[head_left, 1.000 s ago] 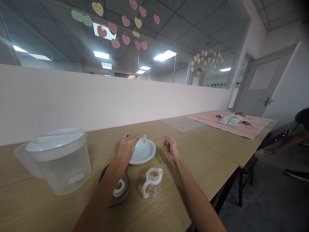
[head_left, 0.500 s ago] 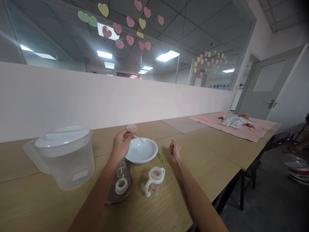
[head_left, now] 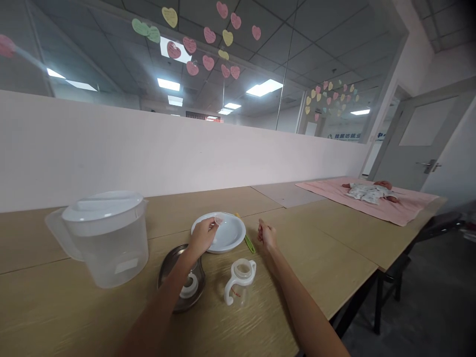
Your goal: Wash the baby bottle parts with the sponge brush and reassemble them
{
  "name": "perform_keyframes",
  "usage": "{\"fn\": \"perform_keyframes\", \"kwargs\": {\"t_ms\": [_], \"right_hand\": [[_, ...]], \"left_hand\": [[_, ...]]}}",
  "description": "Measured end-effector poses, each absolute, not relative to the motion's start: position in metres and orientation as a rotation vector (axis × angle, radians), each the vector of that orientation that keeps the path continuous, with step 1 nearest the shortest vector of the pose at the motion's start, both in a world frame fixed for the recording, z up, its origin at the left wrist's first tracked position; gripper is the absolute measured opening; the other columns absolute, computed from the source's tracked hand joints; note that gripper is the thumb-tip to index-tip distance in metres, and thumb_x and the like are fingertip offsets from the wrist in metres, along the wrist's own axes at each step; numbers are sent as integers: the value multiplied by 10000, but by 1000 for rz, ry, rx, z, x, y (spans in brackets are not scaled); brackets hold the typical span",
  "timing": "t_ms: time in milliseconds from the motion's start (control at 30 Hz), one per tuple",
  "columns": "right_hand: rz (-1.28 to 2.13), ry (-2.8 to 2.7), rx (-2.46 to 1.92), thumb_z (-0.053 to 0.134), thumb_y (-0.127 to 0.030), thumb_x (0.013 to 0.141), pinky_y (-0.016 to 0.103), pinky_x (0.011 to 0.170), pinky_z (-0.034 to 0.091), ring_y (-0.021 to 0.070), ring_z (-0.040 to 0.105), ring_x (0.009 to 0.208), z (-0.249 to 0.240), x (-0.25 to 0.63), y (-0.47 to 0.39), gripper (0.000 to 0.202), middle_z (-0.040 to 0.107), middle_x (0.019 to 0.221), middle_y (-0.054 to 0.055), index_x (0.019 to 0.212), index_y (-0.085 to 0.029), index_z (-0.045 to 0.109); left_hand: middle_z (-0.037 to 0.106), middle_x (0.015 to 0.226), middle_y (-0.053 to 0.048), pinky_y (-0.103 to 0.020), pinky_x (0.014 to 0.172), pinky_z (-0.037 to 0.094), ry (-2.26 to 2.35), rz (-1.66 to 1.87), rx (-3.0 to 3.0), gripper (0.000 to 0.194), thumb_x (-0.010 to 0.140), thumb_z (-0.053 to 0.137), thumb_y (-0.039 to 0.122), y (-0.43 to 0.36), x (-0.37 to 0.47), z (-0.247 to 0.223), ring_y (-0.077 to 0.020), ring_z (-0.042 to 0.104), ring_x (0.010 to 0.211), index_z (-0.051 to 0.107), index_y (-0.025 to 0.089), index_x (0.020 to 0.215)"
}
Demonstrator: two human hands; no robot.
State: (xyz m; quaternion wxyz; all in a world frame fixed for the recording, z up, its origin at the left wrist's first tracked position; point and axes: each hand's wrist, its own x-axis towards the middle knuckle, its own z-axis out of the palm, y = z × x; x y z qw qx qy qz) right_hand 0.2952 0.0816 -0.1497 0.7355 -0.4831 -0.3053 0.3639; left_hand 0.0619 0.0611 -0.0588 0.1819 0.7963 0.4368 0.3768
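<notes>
My left hand [head_left: 203, 237] is closed over the left side of a white bowl [head_left: 232, 237]. Between its fingertips is a small translucent round disc [head_left: 218, 221]; half a second ago, a thin stem with a white ball at its end showed below it. My right hand [head_left: 267, 235] is curled above the table, right of the bowl; whatever its fingers may hold is hidden. A green and yellow brush-like tool [head_left: 249, 243] lies between that hand and the bowl. Nearer me stands a clear bottle [head_left: 241, 290], uncapped, with white handles. My left forearm partly covers a metal kidney tray [head_left: 174, 255] holding a white ring [head_left: 191, 287].
A lidded translucent pitcher [head_left: 115, 255] stands at the left. Toward the far right, a baby doll [head_left: 366, 192] lies on a pink cloth [head_left: 401, 210]. A wall [head_left: 186, 148] rises behind the table. A dark stool [head_left: 390, 282] stands beyond the right edge.
My left hand has lowered the disc from above the bowl's far left rim down into the bowl area, moving right. My right hand stays curled in nearly the same place. The view has shifted slightly.
</notes>
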Motion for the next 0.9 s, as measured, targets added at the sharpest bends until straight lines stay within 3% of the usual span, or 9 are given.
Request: {"fn": "perform_keyframes", "kwargs": {"t_ms": [267,600,900], "right_hand": [[753,-663,-1077,619,-492,672,201,324,233,44,269,327,-150,297,81,403,303,391,-90,484,-204,410],[728,-671,-1114,580,-458,694,202,322,225,41,268,317,-147,295,82,368,306,396,-93,496,-199,408],[678,-783,-1134,553,-490,703,212,328,221,55,274,315,-145,293,79,391,283,375,-90,487,-210,386]], "left_hand": [[674,946,-104,-299,795,437,1520,792,2552,311,888,359,180,59,60,-66,-198,609,906,667,155,917],[621,1073,-78,-291,859,421,1663,599,2697,353,862,380,122,64,57,-71,-194,570,980,651,189,1079],[657,1002,-122,-345,841,416,1757,473,2770,369,823,384,91,71,45,-71,-256,566,994,704,167,990]]}}
